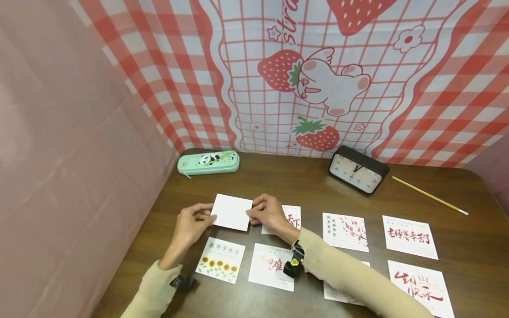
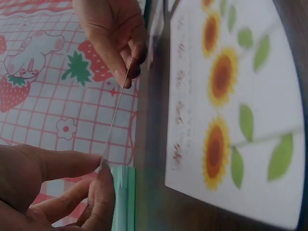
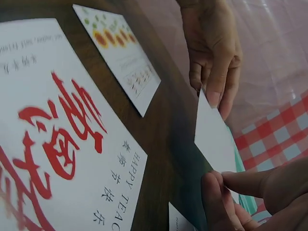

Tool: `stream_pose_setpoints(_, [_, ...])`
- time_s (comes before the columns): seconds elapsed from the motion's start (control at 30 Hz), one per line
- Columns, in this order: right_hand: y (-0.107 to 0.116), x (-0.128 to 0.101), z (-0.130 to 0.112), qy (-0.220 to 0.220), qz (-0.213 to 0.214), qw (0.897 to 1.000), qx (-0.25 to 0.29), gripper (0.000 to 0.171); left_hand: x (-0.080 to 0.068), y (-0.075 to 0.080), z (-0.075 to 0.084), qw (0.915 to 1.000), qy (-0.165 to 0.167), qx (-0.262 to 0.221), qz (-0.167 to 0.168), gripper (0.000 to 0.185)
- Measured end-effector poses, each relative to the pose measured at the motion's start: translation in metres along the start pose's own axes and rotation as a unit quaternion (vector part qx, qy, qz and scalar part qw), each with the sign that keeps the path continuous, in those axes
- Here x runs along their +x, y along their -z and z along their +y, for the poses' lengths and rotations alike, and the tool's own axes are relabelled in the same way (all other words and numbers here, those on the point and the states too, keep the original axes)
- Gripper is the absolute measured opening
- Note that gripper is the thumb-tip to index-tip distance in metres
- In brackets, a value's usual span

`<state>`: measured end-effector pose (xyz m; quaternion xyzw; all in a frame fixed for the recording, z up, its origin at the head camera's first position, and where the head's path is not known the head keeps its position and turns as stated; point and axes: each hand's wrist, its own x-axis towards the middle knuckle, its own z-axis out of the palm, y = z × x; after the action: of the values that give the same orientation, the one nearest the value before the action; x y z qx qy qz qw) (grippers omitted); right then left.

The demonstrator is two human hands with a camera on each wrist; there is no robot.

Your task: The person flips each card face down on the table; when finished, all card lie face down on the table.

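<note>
Both hands held 1 blank white card [image 1: 232, 212] off the wooden table [image 1: 302, 181], in front of the green panda pencil case [image 1: 208, 162]. The left hand [image 1: 193, 225] pinched the card's left edge between thumb and curled fingers; the right hand [image 1: 268, 213] pinched the right edge the same way, so neither was open. The left wrist view showed the card edge-on, thin and slightly bowed between the 2 grips. Judging from that, a light, even pinch at the edges would keep it flat and uncreased. Both forearms reached forward from the near edge, wrists low, palms turned inward toward each other. Just nearer than the card lay the sunflower card [image 1: 220, 259] and a red-lettered card [image 1: 272, 266], face up.
</note>
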<state>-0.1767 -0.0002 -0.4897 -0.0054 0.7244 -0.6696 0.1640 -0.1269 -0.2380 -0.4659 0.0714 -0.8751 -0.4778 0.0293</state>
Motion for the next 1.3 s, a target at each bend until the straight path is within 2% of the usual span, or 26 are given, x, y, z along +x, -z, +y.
stream_pose_setpoints(0.33, [-0.002,0.004,-0.006,-0.003,-0.016,0.998,-0.068,0.025,0.006,-0.006,-0.01,0.9965,-0.014,0.08,-0.021,0.045])
stream_pose_setpoints(0.7, [-0.001,0.011,-0.009,-0.011,-0.009,0.996,-0.093,0.024,0.011,-0.012,-0.013,0.9898,-0.034,0.135,-0.031,0.053])
stream_pose_setpoints(0.87, [0.001,0.011,-0.009,-0.017,-0.007,0.996,-0.091,0.026,0.012,-0.013,-0.011,0.9876,-0.035,0.146,-0.045,0.055])
stream_pose_setpoints(1.13, [0.002,0.01,-0.009,-0.019,-0.005,0.995,-0.099,0.024,0.01,-0.013,-0.008,0.9859,-0.031,0.158,-0.047,0.061])
stream_pose_setpoints(1.3, [0.007,0.005,-0.013,-0.023,-0.01,0.997,-0.076,0.027,0.009,-0.011,-0.008,0.9854,-0.033,0.157,-0.057,0.063])
